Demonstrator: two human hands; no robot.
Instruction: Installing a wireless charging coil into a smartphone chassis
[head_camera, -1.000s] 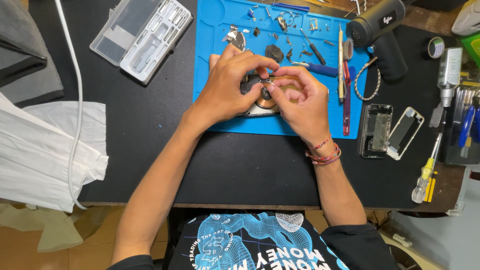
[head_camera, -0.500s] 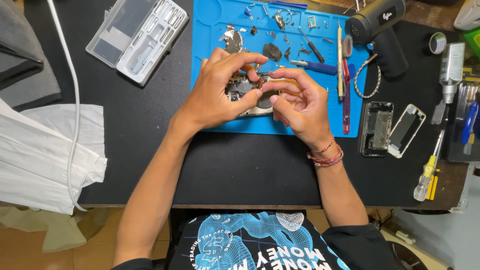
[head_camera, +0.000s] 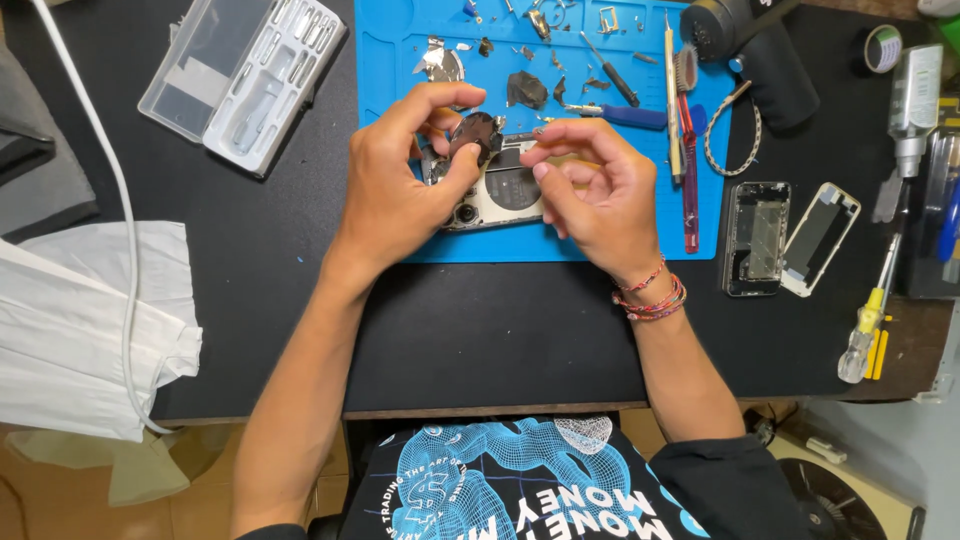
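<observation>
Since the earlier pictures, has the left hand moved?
Yes. The left hand has lifted a dark round part off the opened phone, toward the mat's far edge.

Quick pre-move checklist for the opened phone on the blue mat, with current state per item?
1. Left hand grips the dark round part between thumb and fingers: ok.
2. Part lifted off the opened phone: cannot tell, hand covers its edge.
3. Phone lies fully on the blue mat: ok.
4. Right hand holds a thin tool: cannot tell, fingertips pinched.
5. Blue-handled screwdriver near the right hand: ok.
6. Mat free of loose bits: not ok, scraps scattered.
</observation>
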